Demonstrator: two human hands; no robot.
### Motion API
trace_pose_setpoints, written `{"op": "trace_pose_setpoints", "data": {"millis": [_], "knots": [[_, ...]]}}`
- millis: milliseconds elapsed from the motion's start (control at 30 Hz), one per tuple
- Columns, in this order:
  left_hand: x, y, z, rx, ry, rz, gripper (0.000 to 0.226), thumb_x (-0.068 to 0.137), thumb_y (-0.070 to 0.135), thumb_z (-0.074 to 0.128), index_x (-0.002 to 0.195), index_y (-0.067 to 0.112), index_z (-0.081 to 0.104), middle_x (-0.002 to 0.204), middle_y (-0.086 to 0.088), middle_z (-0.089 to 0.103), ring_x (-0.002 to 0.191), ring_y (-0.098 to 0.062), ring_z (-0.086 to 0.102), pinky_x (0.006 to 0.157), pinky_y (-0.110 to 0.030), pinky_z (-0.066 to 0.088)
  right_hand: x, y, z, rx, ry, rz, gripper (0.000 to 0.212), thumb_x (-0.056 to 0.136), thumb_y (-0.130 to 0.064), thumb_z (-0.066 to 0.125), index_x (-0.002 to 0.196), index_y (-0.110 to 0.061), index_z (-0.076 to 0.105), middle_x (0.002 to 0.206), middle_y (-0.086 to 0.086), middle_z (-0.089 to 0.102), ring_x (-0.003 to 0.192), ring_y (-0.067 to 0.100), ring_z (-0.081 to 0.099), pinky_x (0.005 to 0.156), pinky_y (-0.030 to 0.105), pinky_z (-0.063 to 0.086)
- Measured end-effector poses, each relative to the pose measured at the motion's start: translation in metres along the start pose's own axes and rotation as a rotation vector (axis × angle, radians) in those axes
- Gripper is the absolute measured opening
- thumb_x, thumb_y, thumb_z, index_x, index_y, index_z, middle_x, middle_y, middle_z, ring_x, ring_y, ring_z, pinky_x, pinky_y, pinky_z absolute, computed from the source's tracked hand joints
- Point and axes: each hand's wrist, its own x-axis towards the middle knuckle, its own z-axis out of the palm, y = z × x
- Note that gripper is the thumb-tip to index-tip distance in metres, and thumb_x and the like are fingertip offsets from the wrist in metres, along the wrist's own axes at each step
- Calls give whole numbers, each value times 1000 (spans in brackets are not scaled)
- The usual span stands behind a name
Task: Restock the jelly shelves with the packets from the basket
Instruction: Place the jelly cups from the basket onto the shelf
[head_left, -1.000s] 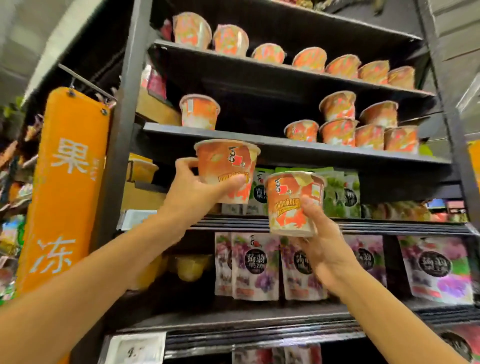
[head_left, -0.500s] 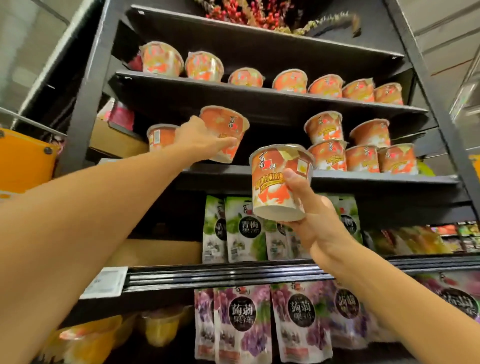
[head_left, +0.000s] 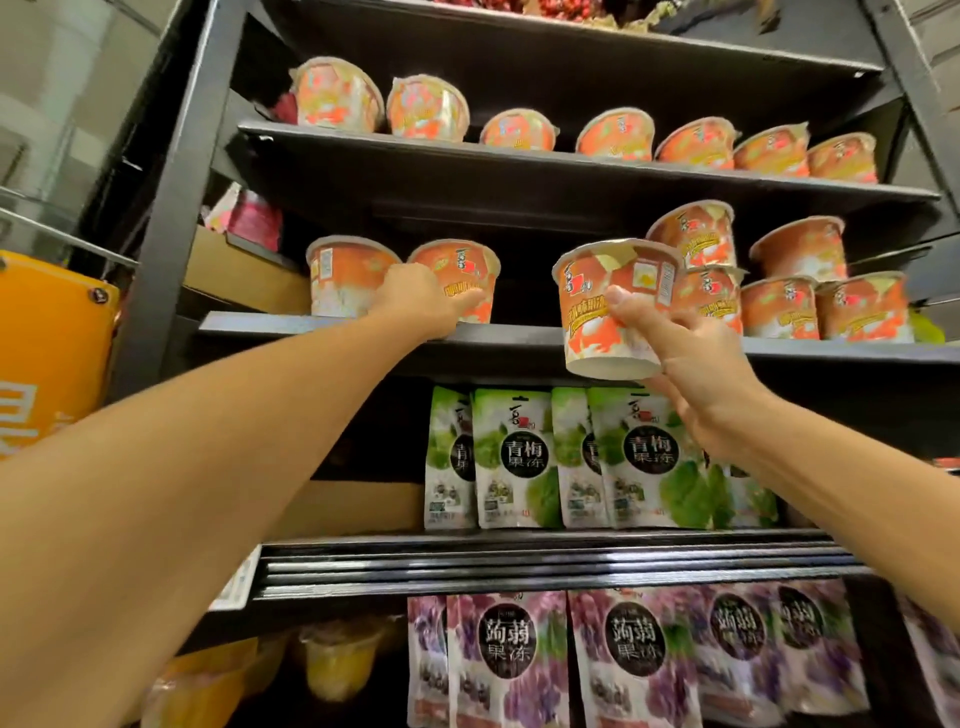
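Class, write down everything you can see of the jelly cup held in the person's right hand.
The jelly cup is a tapered tub, wider at its sealed top, printed orange and white with yellow lettering and a white side label. It is upright, slightly tilted, held in the air before the shelf edge, not resting on it. The right hand grips it, thumb across the front, fingers round its side.

"青梅果冻" on green packets (head_left: 522, 457); "蒟蒻果冻" on purple packets (head_left: 511, 644)
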Motion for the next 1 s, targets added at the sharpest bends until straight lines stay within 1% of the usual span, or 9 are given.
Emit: {"op": "trace_pose_setpoints", "data": {"millis": [100,200,267,333,433,567,767,900,1000], "knots": [[-19,-15,4,-15,140,36,80,86,66,52,120,-6,44,104,-16,59,89,-30,57,66,-34,45,31,-9,12,-26,37,-26,51,66,-58,78,97,-21,64,100,0,74,98,18,70,93,43,55],[-42,-28,5,-92,266,232,40,94,43,53,106,5,49,92,-11,59,86,-28,56,74,-44,50,65,-21,29,-99,94,-42,55,70,-62,75,98,-15,65,103,2,72,95,17,67,78,34,55],[-51,-33,5,-53,308,358,24,97,32,49,88,9,51,82,-8,55,81,-25,52,71,-41,47,83,-23,42,-131,121,-23,66,71,-65,73,109,-11,64,109,4,69,101,20,64,87,35,52],[-55,-36,6,-44,321,395,24,98,29,46,83,10,49,80,-6,53,80,-23,50,71,-40,46,96,-20,54,-150,134,14,74,73,-64,73,121,-9,58,112,4,65,101,20,60,92,36,49],[-57,-37,10,-62,362,388,22,98,28,45,83,12,47,81,-4,52,80,-21,48,70,-37,44,105,-10,66,-225,119,44,74,79,-56,72,130,-9,48,103,3,59,88,17,56,76,31,45],[-56,-37,13,-57,420,384,20,97,27,44,82,15,43,80,-3,48,78,-19,45,66,-32,36,110,0,70,-517,30,38,67,87,-53,65,134,-9,45,121,8,57,104,21,55,87,34,47],[-55,-39,20,-43,490,408,19,97,25,43,81,16,39,78,-1,45,78,-17,41,65,-31,32,118,-11,60,-590,-122,173,63,97,-44,55,145,-9,36,139,10,49,122,26,51,93,36,40],[-56,-38,21,-35,502,407,18,97,25,42,81,16,39,78,0,44,77,-17,41,65,-31,32,119,-5,59,-632,-123,141,58,99,-48,47,141,-9,39,120,8,55,98,19,50,82,34,39],[-58,-37,22,-41,507,408,18,97,24,42,81,16,39,78,-1,44,77,-18,41,65,-31,32,119,-3,60,-654,-120,109,58,100,-48,45,142,-9,39,128,10,55,101,20,51,85,34,40]]}}
